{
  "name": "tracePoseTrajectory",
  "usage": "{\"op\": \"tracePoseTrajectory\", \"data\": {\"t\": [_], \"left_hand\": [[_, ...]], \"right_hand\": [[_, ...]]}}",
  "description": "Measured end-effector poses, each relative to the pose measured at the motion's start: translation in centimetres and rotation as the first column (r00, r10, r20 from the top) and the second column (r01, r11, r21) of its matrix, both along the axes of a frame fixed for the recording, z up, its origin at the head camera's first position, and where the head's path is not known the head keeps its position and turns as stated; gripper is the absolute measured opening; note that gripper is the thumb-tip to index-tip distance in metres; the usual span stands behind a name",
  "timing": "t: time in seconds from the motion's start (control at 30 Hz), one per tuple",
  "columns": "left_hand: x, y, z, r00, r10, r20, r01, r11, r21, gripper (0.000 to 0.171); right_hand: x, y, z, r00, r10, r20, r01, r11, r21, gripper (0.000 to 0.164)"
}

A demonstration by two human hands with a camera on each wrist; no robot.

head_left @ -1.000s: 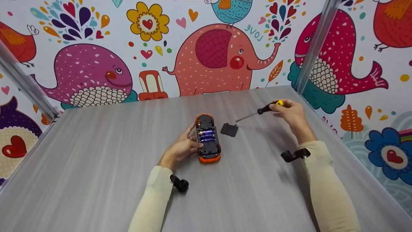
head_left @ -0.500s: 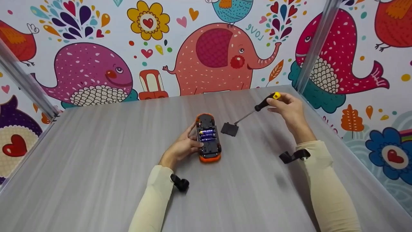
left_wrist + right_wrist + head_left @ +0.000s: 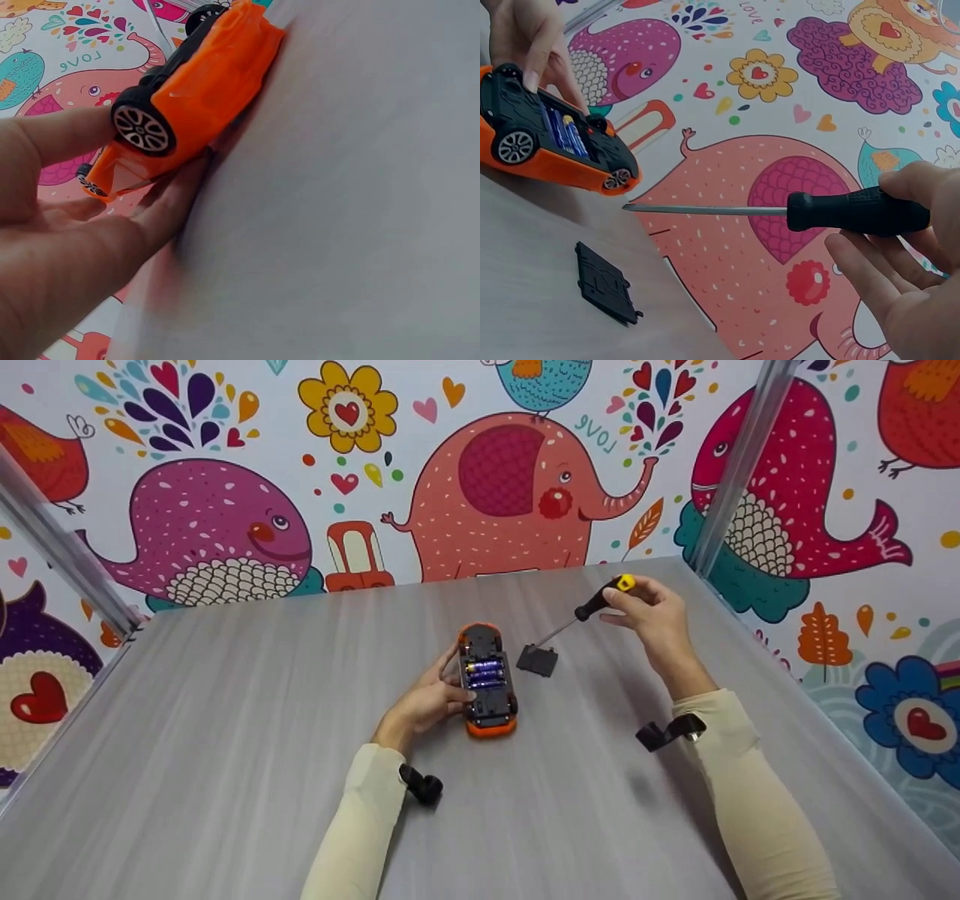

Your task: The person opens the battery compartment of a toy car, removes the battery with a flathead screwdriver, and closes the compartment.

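Note:
An orange toy car (image 3: 491, 709) lies upside down on the table, its black underside facing up. Several purple batteries (image 3: 485, 673) sit in its uncovered battery compartment. My left hand (image 3: 424, 705) grips the car from its left side, thumb on the underside and fingers around the body (image 3: 202, 90). In my right hand (image 3: 656, 611) I hold a screwdriver (image 3: 596, 604) by its black handle with a yellow end. Its metal shaft slants down to the left, the tip overlapping the black battery cover (image 3: 538, 661) in the head view. That cover lies flat just right of the car.
A grey wood-grain table (image 3: 247, 720) spreads under both arms. Behind it stands a wall (image 3: 495, 510) printed with cartoon animals, with metal posts (image 3: 739, 472) at the corners. Black wrist cameras (image 3: 671, 731) are strapped over the sleeves.
My right hand has moved left with the screwdriver, whose tip shifts from the cover's right corner to over its upper left edge. The left hand and car stay in place.

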State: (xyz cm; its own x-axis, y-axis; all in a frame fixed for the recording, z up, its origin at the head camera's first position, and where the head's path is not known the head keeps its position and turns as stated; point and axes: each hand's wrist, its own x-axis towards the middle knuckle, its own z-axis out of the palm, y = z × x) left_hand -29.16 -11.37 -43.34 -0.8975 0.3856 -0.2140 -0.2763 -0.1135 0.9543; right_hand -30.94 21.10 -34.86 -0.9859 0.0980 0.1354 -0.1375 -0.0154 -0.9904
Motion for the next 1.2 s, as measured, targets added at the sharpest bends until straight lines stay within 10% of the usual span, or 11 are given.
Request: {"op": "tracePoseTrajectory", "data": {"t": [1.2], "left_hand": [[0.2, 0.0, 0.3, 1.000, 0.001, 0.001, -0.001, 1.000, 0.000, 0.102]], "right_hand": [[0.7, -3.4, -1.1, 1.000, -0.009, 0.001, 0.009, 0.987, -0.159, 0.032]]}}
